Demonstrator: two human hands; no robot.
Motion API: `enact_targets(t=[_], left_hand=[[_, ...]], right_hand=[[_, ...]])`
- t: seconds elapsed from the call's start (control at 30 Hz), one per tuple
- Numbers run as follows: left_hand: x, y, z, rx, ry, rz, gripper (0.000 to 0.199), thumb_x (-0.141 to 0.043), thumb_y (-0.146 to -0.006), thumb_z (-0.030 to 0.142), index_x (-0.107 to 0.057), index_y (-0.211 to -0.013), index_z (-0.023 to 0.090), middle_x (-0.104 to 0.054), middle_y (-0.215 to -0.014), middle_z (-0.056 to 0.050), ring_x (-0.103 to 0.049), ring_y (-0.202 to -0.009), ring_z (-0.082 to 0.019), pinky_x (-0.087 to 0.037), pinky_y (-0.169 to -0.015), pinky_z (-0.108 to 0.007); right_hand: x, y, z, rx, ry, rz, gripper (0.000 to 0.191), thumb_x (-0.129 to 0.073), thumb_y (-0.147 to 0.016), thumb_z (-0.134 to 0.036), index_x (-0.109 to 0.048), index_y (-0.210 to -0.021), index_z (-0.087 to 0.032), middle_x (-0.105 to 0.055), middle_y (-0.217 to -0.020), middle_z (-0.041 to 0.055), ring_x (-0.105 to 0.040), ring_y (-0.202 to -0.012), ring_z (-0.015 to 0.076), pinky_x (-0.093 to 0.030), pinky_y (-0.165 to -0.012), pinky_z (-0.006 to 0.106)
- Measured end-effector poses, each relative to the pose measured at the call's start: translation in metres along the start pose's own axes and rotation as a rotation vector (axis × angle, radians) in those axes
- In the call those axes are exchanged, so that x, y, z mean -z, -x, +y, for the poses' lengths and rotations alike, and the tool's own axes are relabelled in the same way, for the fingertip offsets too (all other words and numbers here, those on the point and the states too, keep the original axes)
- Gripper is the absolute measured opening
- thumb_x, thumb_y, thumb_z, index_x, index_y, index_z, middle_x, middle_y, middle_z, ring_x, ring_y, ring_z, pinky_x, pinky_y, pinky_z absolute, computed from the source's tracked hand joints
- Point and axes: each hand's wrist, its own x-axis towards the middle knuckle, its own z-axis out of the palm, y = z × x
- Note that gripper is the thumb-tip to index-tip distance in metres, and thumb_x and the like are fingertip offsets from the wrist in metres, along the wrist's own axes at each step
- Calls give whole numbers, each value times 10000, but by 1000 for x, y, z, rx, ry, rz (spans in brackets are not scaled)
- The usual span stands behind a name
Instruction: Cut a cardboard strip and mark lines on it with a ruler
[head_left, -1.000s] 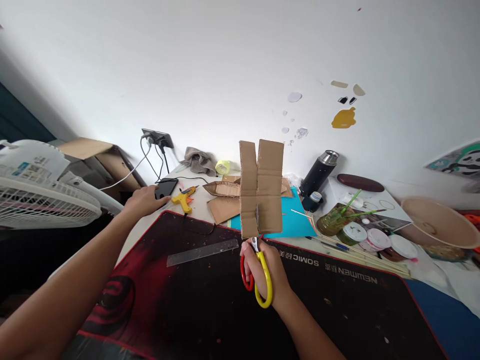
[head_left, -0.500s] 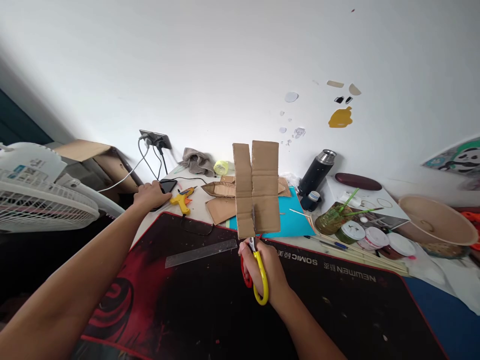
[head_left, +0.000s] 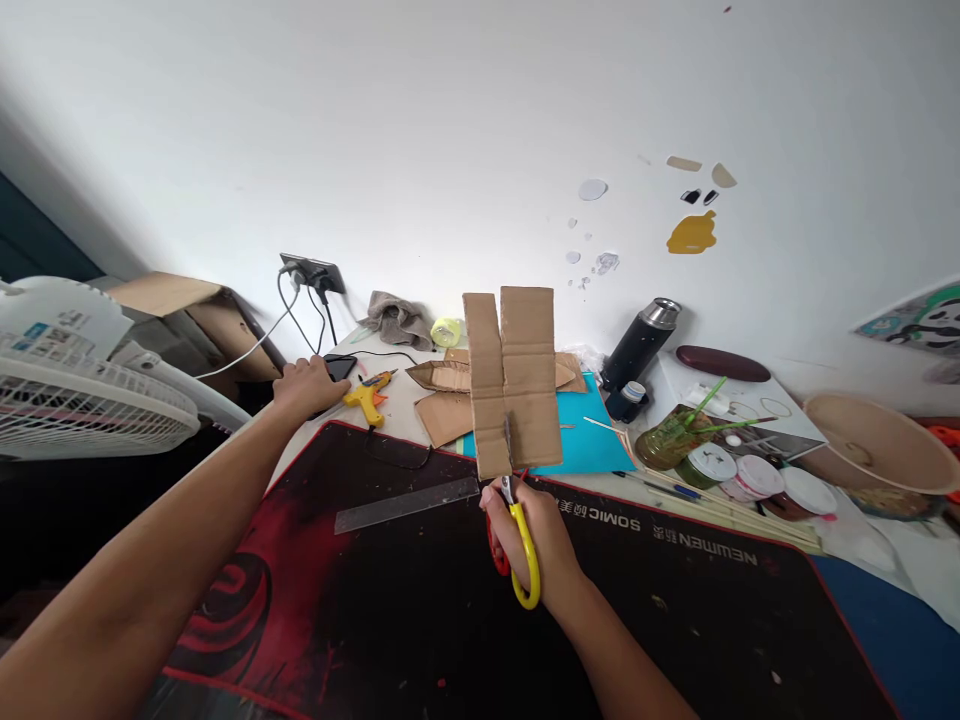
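Left hand (head_left: 301, 388): at 9 o'clock from the raised cardboard (head_left: 530, 380), over the tabletop (head_left: 401, 408), its fingers lowered at the black phone (head_left: 342, 367); whether they grip it cannot be told.
Glue gun (head_left: 366, 400): also towards 9 o'clock, just beside the phone, out of use.
Ruler (head_left: 409, 506): between 7 and 8 o'clock, flat on the dark mat (head_left: 420, 610).
Cardboard piece: at the clock's centre, held up by the scissors (head_left: 534, 560) as far as shows.
Cut done: a gap runs in from the 12 o'clock edge, parting a narrow left strip from a wider right panel and tightening towards the middle.
Cut left: the parts hang together; judging by this, a middle stretch between gap and blade remains joined.
Scissors: at 6 o'clock, pointing to 12, one blade showing against the cardboard's near portion.
Right hand (head_left: 541, 530): at 6 o'clock, its fingers wrapped around the red and yellow handles.
Blue sheet (head_left: 592, 440): at 4 o'clock, partly hidden behind the cardboard.
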Motion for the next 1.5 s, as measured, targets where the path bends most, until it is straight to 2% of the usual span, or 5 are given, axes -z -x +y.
enact_targets(t=[0.37,0.6,0.93,1.2,1.5], left_hand=[[31,24,-74,-261,256,-38,439,-730,-1048,459,-676,-1383,181,-691,-1405,-106,-708,-1215,-299,-631,-1018,-515],[17,35,-91,-335,333,-18,422,-423,-1061,395,-797,-1038,200,-792,-1234,-78,-637,-1317,-261,-482,-1141,-341],[25,6,-36,-304,372,118,448,-731,-1050,444,-660,-1411,189,-679,-1427,-117,-706,-1220,-291,-634,-1017,-517],[50,96,21,-528,528,124,399,-415,-1109,481,-698,-1245,234,-743,-1330,-67,-640,-1251,-273,-541,-1102,-427],[77,169,105,-866,1072,-337,404,-502,-1121,550,-700,-1237,218,-772,-1203,-87,-704,-1099,-228,-552,-956,-362]], right_hand=[[0,-1,3,-71,-79,1,505,-546,-1038,-703,-640,-882,-232,-595,-519,-28,-592,-424,161,-479,-453,236],[-3,2,4,-124,-112,16,550,-556,-1040,-741,-667,-910,-217,-606,-515,-23,-608,-436,167,-509,-474,246],[-3,0,-11,-238,-161,69,596,-575,-1003,-797,-667,-890,-218,-567,-520,-32,-574,-453,172,-492,-454,257],[-2,0,-16,-249,-195,90,598,-622,-972,-803,-680,-876,-216,-571,-522,-28,-570,-454,166,-496,-466,262],[-3,2,-15,-243,-165,105,606,-596,-984,-813,-690,-897,-220,-588,-527,-24,-562,-447,168,-485,-448,264]])
